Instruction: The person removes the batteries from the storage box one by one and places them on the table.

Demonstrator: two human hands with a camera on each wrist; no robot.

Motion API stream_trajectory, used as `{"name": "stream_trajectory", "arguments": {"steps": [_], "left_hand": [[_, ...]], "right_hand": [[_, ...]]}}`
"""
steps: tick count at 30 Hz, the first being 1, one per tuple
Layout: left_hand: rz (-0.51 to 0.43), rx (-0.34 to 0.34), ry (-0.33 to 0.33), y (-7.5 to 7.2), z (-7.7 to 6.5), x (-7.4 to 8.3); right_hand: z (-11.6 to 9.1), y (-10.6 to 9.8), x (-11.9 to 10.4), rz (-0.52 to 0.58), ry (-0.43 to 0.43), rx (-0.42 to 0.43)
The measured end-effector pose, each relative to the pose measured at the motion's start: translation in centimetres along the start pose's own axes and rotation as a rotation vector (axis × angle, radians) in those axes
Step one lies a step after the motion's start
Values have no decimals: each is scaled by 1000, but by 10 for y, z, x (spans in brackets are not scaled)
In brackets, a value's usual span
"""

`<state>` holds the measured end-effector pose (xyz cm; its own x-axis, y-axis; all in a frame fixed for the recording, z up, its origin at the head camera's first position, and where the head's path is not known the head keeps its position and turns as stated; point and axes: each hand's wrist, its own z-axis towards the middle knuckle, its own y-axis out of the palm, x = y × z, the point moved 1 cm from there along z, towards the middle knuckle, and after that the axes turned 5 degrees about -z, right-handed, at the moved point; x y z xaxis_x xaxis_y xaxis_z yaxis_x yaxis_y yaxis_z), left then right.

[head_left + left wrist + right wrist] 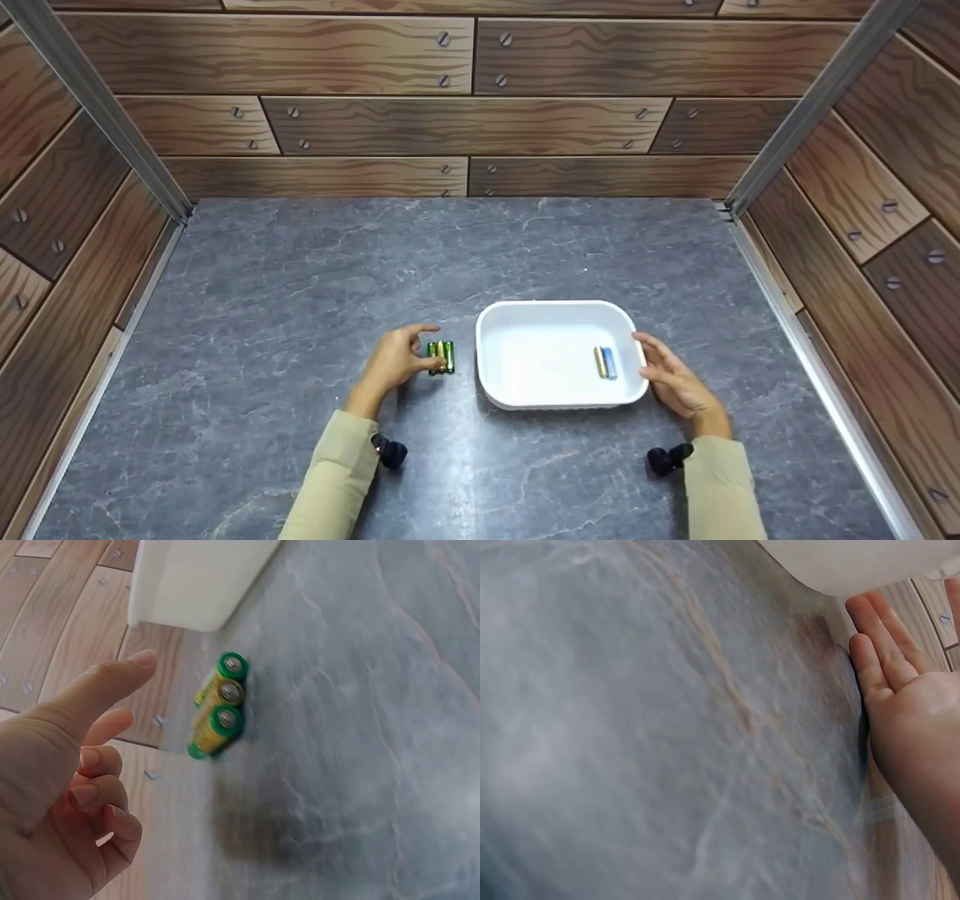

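Three green-and-gold batteries (441, 358) stand or lie side by side on the grey table, left of a white plastic tray (555, 397). My left hand (394, 360) hovers at them, thumb stretched out and fingers loosely bent; in the left wrist view a gap separates the hand (67, 780) from the batteries (225, 694). Inside the tray, near its right wall, lie a gold-and-dark battery (600, 362) and a blue battery (610, 363). At the tray's right side, my right hand (679, 386) touches the rim with fairly straight fingers (889, 652).
Grey marbled tabletop (337, 262) surrounds the tray. Wood-patterned walls (465, 124) enclose the back and both sides, with metal posts (112, 112) at the corners. A small dark wrist camera (390, 452) sits on each forearm.
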<state>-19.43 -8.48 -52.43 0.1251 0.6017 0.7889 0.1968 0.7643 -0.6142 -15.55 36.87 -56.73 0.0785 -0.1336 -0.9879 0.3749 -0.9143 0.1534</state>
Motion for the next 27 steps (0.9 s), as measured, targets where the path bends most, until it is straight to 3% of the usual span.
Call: {"name": "stream_trajectory", "arguments": {"steps": [10,15,27], "left_hand": [[-51,1,89,1,-2,23],[-36,3,140,4,-1,32],[-64,5,194,14,0,51]], "right_hand": [[-2,2,-2,-27,67,64],[-1,3,-3,-28,54,43],[-2,3,-4,-33,52,62]]}}
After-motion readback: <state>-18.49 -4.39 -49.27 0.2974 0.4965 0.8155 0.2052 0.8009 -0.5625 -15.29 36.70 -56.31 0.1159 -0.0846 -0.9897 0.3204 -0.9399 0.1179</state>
